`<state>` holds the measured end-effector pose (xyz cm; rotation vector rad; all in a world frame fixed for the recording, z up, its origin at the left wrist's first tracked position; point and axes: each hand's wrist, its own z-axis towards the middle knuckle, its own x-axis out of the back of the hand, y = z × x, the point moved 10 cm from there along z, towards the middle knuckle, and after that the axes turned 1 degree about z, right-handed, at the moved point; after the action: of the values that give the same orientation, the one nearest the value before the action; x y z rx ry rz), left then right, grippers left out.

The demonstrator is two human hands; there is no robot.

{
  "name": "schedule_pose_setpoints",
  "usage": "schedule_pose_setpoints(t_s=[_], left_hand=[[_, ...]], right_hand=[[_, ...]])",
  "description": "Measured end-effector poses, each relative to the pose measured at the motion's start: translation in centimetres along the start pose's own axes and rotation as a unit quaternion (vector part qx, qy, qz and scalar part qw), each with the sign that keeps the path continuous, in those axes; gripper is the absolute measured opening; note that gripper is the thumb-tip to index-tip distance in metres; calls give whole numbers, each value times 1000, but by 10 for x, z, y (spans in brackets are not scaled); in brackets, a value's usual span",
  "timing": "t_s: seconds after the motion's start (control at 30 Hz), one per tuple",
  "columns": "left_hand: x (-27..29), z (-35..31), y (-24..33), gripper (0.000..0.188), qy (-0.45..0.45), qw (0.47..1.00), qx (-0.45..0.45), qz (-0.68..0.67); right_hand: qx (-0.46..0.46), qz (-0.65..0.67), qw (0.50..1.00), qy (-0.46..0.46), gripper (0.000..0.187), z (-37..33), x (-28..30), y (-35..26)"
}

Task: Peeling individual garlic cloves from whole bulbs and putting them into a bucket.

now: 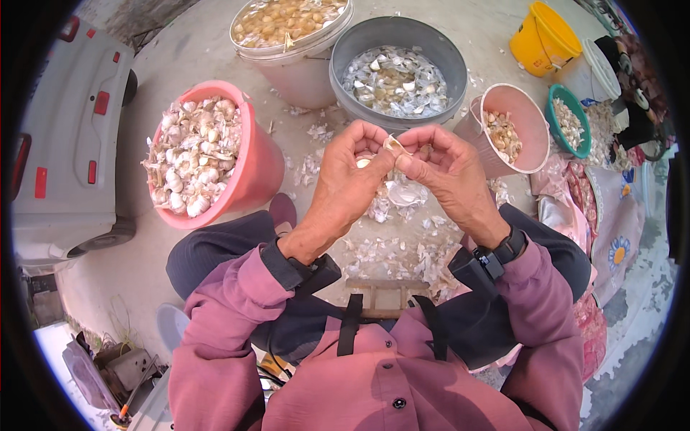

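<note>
Mauve shirt cloth (388, 381) spreads nearest; ahead, the left hand (343, 176) and right hand (451, 172), curled nearly closed, pinch a pale garlic clove (393, 146) between them, long axis seemingly slanting down rightward, tip unclear. Beyond sits a round grey basin (395, 32) of papery skins (402, 79).

Smooth, slightly glossy plastic makes up the pink bucket (267, 161), yellow bucket (533, 44) and green basin (554, 121); the white pail (295, 80) looks like scuffed plastic; the clove (393, 146) is smooth, the garlic (205, 147) papery, the husks (370, 260) thin and dry; the floor (108, 291) looks like matt, rough concrete; the shirt (338, 391) and trousers (219, 260) are soft, matt cloth; the straps (351, 327) are woven; the stool (388, 314) looks like worn wood; the van (65, 219) shows smooth paint.
</note>
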<state>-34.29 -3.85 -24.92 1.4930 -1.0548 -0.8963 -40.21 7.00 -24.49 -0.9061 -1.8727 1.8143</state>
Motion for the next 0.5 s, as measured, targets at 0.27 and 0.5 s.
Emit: schedule_pose_setpoints(t_s=[0.27,0.5], left_hand=[[2,-1,9,15,3,999,-46,18],[-10,-1,-2,14,-58,996,-6,-63]], right_hand=[[-34,-23,998,50,18,-2,11,-2],[-44,-25,997,57,21,-5,19,2]])
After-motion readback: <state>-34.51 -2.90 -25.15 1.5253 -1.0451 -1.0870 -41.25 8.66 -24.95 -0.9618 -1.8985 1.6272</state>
